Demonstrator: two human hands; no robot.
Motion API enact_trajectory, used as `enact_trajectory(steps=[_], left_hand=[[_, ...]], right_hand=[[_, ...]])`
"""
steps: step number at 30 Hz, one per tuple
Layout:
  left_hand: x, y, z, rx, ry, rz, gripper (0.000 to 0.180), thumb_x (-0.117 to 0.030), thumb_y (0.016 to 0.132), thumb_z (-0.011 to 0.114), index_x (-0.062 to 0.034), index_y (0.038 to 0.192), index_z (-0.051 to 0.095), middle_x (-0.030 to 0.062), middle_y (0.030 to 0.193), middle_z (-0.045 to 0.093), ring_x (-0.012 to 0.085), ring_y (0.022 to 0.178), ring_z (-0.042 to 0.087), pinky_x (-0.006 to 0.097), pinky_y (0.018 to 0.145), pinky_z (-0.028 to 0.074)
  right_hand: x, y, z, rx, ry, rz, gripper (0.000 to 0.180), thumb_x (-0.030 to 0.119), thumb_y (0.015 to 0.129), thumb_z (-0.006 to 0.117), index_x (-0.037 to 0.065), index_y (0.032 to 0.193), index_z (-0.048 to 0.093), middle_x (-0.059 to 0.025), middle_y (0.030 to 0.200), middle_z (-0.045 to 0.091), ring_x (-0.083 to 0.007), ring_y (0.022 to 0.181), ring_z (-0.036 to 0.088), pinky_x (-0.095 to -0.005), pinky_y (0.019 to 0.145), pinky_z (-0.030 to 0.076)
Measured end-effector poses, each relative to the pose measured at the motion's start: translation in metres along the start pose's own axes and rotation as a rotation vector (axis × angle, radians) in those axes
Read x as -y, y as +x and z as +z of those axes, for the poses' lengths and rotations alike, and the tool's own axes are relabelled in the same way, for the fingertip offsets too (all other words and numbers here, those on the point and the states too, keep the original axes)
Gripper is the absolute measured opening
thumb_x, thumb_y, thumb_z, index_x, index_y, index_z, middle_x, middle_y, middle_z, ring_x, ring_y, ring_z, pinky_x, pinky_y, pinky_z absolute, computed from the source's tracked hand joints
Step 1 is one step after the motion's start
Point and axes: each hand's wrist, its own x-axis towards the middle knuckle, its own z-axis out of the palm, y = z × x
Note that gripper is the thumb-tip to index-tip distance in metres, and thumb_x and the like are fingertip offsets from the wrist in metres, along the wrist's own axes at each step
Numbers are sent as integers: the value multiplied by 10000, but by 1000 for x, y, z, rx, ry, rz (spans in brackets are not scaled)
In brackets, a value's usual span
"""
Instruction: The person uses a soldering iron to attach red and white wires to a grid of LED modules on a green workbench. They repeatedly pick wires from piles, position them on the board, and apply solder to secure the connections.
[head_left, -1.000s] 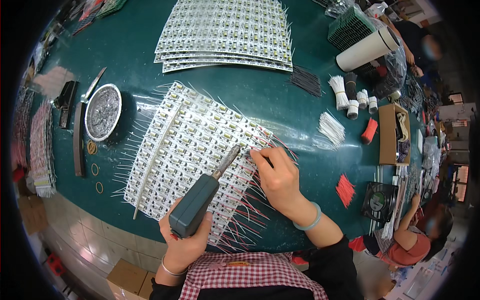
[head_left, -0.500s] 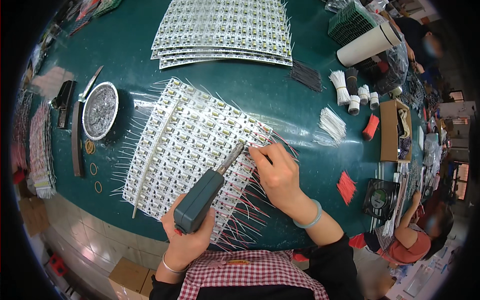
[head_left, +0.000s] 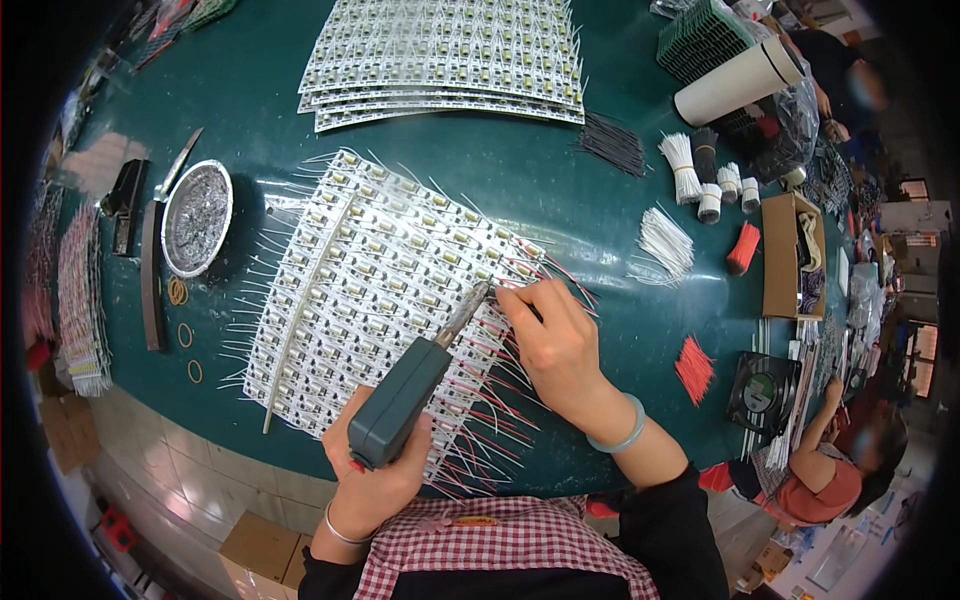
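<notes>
My left hand (head_left: 380,460) is wrapped around a dark green soldering gun (head_left: 400,402), whose metal tip slants up and right to the board. The fingers of my right hand (head_left: 550,335) are pinched together beside that tip; what they hold is too small and hidden to make out. Beneath both hands lies a white circuit board panel (head_left: 330,300) with rows of small yellowish parts. White wires stick out along its left edge, and red and white wires (head_left: 490,425) along its right edge. A thin pale strip (head_left: 310,310) lies across the panel's left side.
A stack of similar panels (head_left: 440,60) sits at the back. To the left are a round metal bowl (head_left: 168,235), rubber bands (head_left: 185,335) and a knife (head_left: 180,160). White wires (head_left: 665,245), red wires (head_left: 693,370), a bottle (head_left: 735,90) and a box (head_left: 780,260) stand right.
My right fingertips have shifted very slightly left and up beside the soldering tip. My left hand keeps its grip on the soldering gun, nearly still.
</notes>
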Motion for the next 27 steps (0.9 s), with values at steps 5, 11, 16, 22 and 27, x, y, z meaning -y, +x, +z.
enact_trajectory(steps=[5,11,16,22,27], left_hand=[[-7,-1,-6,-18,-4,-13,111,24,790,742,43,881,682,64,790,628,82,616,547,248,544,424],[-3,0,-7,-12,33,115,192,26,784,746,73,962,693,104,842,652,125,649,578,261,569,445],[-2,-5,-8,-60,-54,35,212,34,776,744,78,976,691,101,857,657,127,682,593,264,600,469],[-4,-7,-12,-54,-35,-10,207,41,769,742,77,966,688,93,861,657,120,698,593,259,615,476],[-1,-12,-14,-53,-98,-24,207,42,773,744,69,971,691,90,869,659,114,694,588,258,603,466]], right_hand=[[-2,-2,3,-9,-1,4,329,7,703,695,-35,1029,673,-81,898,574,-239,806,593,-331,636,500],[-1,-2,1,-9,4,23,308,7,719,682,-25,1025,676,-83,900,577,-243,810,595,-333,635,502],[6,-2,-14,-16,-43,43,311,4,715,678,-14,1026,684,-75,907,593,-246,813,595,-335,641,503],[18,-6,-32,-30,-9,14,324,11,706,670,3,1030,685,-61,895,591,-235,799,584,-323,625,487],[19,-6,-15,16,41,20,337,-2,714,663,14,1051,679,-57,872,570,-224,783,576,-318,614,485]])
